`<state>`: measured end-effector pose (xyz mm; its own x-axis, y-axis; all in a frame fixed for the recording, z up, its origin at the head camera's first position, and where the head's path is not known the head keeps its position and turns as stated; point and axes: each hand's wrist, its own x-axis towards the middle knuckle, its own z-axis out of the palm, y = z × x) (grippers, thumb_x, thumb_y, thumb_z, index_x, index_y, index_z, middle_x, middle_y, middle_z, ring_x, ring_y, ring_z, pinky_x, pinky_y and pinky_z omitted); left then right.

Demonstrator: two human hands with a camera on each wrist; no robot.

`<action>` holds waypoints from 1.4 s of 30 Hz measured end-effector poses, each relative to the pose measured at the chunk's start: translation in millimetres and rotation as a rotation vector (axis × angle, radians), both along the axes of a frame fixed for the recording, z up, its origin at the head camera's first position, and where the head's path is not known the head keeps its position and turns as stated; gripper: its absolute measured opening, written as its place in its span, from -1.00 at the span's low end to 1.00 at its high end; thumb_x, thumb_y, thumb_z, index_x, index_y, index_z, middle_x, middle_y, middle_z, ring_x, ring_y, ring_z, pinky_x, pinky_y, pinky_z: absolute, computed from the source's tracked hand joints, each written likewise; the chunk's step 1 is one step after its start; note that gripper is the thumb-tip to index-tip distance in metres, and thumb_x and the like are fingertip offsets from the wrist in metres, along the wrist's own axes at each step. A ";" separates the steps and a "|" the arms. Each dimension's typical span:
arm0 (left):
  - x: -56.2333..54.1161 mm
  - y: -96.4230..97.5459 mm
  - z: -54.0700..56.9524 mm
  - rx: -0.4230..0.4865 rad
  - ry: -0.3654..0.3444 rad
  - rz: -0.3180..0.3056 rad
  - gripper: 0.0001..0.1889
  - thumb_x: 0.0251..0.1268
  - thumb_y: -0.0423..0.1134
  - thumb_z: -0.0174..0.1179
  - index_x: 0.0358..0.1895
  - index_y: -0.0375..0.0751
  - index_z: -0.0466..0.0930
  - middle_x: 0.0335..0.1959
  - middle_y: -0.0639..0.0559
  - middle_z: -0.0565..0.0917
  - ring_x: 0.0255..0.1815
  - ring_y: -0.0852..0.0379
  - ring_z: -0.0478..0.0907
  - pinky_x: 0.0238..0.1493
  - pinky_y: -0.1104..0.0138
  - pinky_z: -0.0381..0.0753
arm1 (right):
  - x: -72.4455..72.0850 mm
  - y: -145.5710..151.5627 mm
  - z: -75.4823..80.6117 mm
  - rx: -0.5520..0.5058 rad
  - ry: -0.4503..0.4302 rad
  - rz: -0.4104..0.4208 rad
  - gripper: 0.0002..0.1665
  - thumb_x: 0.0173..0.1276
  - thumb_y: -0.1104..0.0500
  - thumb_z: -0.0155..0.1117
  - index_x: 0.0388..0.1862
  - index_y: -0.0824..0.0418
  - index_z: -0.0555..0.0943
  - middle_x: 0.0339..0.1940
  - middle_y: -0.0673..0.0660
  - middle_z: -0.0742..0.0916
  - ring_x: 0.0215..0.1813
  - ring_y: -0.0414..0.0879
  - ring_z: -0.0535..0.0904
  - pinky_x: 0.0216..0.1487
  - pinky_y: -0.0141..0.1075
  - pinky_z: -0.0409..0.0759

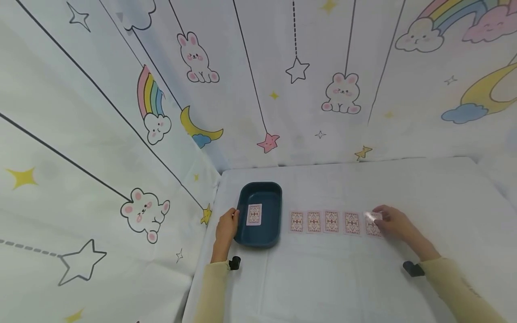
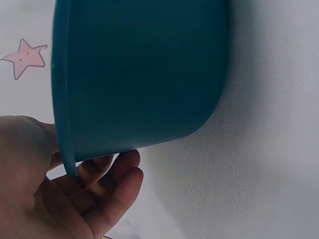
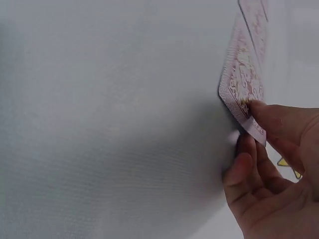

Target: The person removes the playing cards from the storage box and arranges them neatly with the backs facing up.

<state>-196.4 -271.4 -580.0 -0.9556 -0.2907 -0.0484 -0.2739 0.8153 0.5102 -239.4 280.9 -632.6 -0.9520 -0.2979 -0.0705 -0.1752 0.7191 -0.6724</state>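
Observation:
My left hand [image 1: 227, 226] grips the left side of a dark teal tray [image 1: 278, 211]. In the left wrist view its fingers [image 2: 117, 196] curl against the outside of the tray wall [image 2: 149, 89], below the rim. One playing card [image 1: 254, 214] lies back up in the tray. My right hand [image 1: 395, 223] pinches the rightmost card [image 1: 372, 226] of a row. The right wrist view shows the thumb on the patterned back of this card [image 3: 242, 82] and fingers at its edge. The other cards, among them one at the left end [image 1: 296, 221], lie back up.
A white cloth [image 1: 323, 278] covers the table. Behind it and to the left hang white sheets [image 1: 242, 107] printed with rabbits, stars and rainbows. A small black wrist camera [image 1: 414, 269] sits on the right wrist, another [image 1: 234, 263] on the left.

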 end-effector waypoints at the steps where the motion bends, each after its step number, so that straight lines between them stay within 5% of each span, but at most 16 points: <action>1: 0.1 0.0 0.1 0.000 -0.001 0.002 -0.72 0.62 -0.09 -0.05 -0.12 -0.20 0.57 -0.41 -0.06 0.56 -0.43 0.06 0.44 -0.37 0.24 0.39 | 0.4 -1.8 -0.4 0.011 0.015 -0.003 -0.56 0.37 0.23 0.30 0.17 0.38 0.50 -0.10 0.43 0.62 -0.07 0.27 0.58 -0.11 0.05 0.58; 5: 0.7 0.2 1.0 -0.002 -0.007 0.011 -0.70 0.62 -0.08 -0.05 -0.10 -0.21 0.58 -0.41 -0.08 0.57 -0.42 0.04 0.46 -0.35 0.25 0.42 | 1.6 -7.7 -1.4 0.041 0.065 -0.002 -0.59 0.35 0.28 0.31 0.14 0.38 0.51 -0.18 0.32 0.54 -0.17 0.08 0.49 -0.22 -0.18 0.47; 13: 3.8 -1.5 2.7 -0.005 -0.003 0.022 -0.72 0.62 -0.09 -0.04 -0.12 -0.21 0.57 -0.43 -0.08 0.56 -0.43 0.04 0.45 -0.38 0.25 0.39 | 1.8 -13.0 -0.3 0.056 0.055 -0.002 -0.61 0.36 0.27 0.31 0.12 0.38 0.52 -0.11 0.40 0.50 -0.18 0.09 0.50 -0.23 -0.21 0.49; 21: -1.8 -1.8 3.2 -0.024 0.001 -0.001 -0.70 0.62 -0.07 -0.05 -0.10 -0.20 0.58 -0.41 -0.07 0.57 -0.42 0.04 0.45 -0.34 0.24 0.41 | -2.7 -12.5 -2.8 0.088 0.065 0.003 -0.72 0.37 0.27 0.28 -0.01 0.41 0.60 -0.05 0.48 0.51 -0.12 0.22 0.56 -0.09 0.10 0.58; 30: -4.9 -3.4 7.5 -0.058 0.002 -0.020 -0.69 0.61 -0.06 -0.03 -0.12 -0.21 0.60 -0.36 -0.09 0.64 -0.42 0.04 0.48 -0.35 0.22 0.46 | -8.6 -29.6 22.4 0.058 0.056 -0.019 -0.65 0.44 0.24 0.21 0.12 0.40 0.55 0.01 0.47 0.54 -0.08 0.22 0.56 -0.17 -0.03 0.58; 42: -4.1 -3.6 4.6 -0.062 -0.030 -0.034 -0.68 0.60 -0.05 -0.01 -0.13 -0.21 0.62 -0.35 -0.08 0.67 -0.44 0.07 0.50 -0.38 0.25 0.47 | -18.3 -104.4 56.5 -0.003 0.081 0.112 -0.57 0.44 0.23 0.26 0.23 0.38 0.50 0.12 0.40 0.58 0.06 0.22 0.58 0.09 0.11 0.57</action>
